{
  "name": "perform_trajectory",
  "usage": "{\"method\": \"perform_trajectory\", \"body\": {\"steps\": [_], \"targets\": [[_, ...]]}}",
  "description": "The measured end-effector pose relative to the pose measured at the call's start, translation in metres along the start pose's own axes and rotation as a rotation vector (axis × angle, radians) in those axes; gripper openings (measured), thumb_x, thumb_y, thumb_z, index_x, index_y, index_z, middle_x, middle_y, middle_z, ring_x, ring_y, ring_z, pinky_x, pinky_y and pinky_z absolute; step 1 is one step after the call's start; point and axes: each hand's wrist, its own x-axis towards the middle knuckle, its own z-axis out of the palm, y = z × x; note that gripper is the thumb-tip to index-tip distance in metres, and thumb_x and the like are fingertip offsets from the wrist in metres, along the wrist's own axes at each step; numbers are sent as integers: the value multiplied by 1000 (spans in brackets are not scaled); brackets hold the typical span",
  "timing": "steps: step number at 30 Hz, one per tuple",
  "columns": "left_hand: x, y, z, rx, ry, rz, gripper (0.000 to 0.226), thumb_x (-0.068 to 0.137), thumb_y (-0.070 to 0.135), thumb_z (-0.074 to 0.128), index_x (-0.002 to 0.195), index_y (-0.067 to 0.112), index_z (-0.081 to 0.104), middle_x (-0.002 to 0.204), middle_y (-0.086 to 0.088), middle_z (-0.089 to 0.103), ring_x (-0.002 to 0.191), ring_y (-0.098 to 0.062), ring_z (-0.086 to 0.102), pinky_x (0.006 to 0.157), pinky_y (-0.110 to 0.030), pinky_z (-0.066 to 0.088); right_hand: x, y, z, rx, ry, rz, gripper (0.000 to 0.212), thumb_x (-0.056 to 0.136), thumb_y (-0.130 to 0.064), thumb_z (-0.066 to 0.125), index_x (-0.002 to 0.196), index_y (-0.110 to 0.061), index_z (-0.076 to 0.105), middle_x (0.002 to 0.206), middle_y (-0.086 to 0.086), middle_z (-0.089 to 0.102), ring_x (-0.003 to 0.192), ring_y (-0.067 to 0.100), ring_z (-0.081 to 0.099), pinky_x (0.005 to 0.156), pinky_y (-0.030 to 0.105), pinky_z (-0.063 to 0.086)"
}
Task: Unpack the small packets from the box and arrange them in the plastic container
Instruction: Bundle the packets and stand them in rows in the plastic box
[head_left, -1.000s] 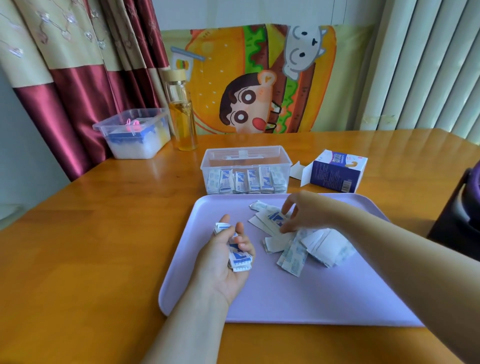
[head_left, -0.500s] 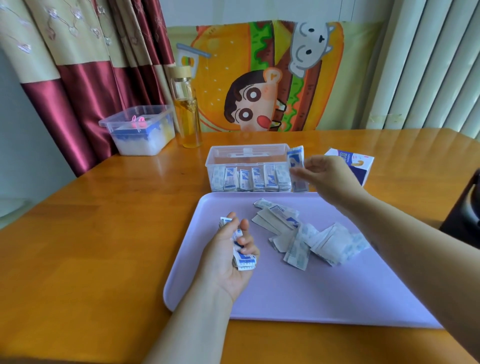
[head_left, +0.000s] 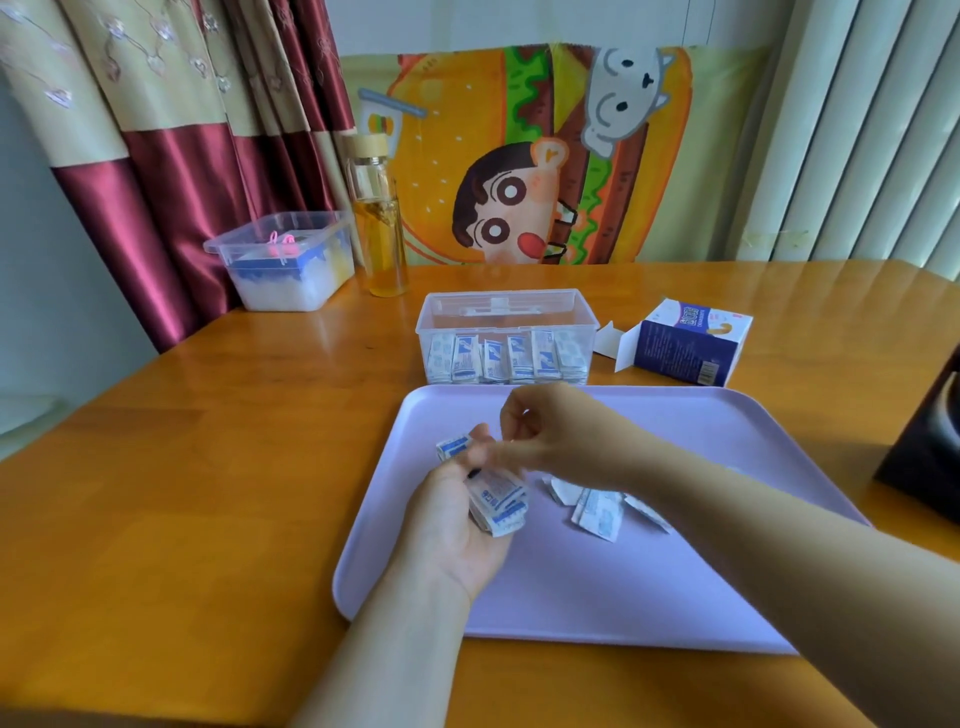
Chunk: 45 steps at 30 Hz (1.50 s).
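Observation:
My left hand (head_left: 451, 540) lies palm up over the lilac tray (head_left: 675, 597) and grips a bundle of small blue-and-white packets (head_left: 496, 506); one packet (head_left: 452, 447) sticks out at its fingertips. Just above it, my right hand (head_left: 563, 436) has its fingers curled, and their tips meet the top of the bundle. Blur hides whether they pinch a packet. A few loose packets (head_left: 597, 514) lie on the tray under my right forearm. Beyond the tray stands the clear plastic container (head_left: 506, 301) with a row of upright packets (head_left: 509, 358). The opened blue box (head_left: 685, 345) lies to its right.
A glass bottle of yellow liquid (head_left: 379, 234) and a second lidded plastic tub (head_left: 285, 260) stand at the back left of the wooden table (head_left: 208, 467). A dark object (head_left: 924, 447) sits at the table's right edge. Curtains and a cartoon cloth hang behind.
My right hand took a packet from the tray pile, carried it to the container's right end, then came back empty-looking to my left hand. The left hand kept its bundle.

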Motion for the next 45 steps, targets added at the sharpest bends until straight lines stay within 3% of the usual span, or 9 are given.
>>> {"method": "perform_trajectory", "body": {"steps": [8,14,19,25,28,34,37,41,45], "targets": [[5,3,-5,-67,37,-25,20,95,11,50,114,10,56,64,0,50,39,-4,40,40,-13,38,15,43,-31,-485,-72,304,51,83,-35,69,125,-10,56,119,8,61,103,23,56,81,28,45],[4,3,-5,-56,21,-18,10,94,12,51,104,12,54,62,1,50,38,-4,39,40,-13,36,19,47,-39,-361,-119,308,40,75,-33,77,109,-16,65,95,-2,61,85,15,54,61,18,40],[4,2,-6,-53,20,-23,11,95,15,51,105,13,54,61,2,50,37,-4,38,39,-13,35,18,51,-45,-365,-91,273,33,81,-31,71,62,-15,50,61,-2,46,56,12,37,50,21,27],[6,1,-4,-143,56,12,27,94,33,52,110,12,54,70,-2,54,53,-8,53,46,-16,49,15,25,-51,-63,332,14,35,90,-25,61,77,7,62,70,22,50,55,15,33,40,15,22],[4,3,-3,-126,32,34,40,92,46,50,112,12,55,82,-5,59,65,-16,63,61,-31,57,6,0,-39,149,162,21,14,80,-28,72,86,-14,69,71,10,63,60,12,43,52,21,31],[-2,2,-3,-24,-36,27,27,95,28,51,104,4,61,81,-11,70,68,-19,71,78,-33,56,-8,-14,-7,-63,38,11,46,75,-40,75,113,-29,52,85,-8,56,64,1,49,57,13,39],[1,1,-8,51,-75,1,16,95,14,51,103,5,60,85,-9,66,76,-18,68,67,-31,59,-20,-18,-18,-98,-153,-100,83,68,-41,80,136,-38,33,123,-10,43,98,0,50,80,14,43],[-2,-1,-4,210,-150,-108,33,94,19,48,120,3,61,121,-23,62,114,-32,60,97,-46,48,-35,-16,-11,-440,-372,-179,128,59,-48,84,144,-46,-12,151,-19,4,140,10,15,111,30,30],[-6,0,2,371,-259,-143,23,92,14,45,104,7,64,98,-16,60,87,-26,63,68,-34,54,-30,-9,-13,-462,-287,-214,130,60,-44,84,144,-44,-16,141,-11,23,120,7,32,98,21,35]]}}
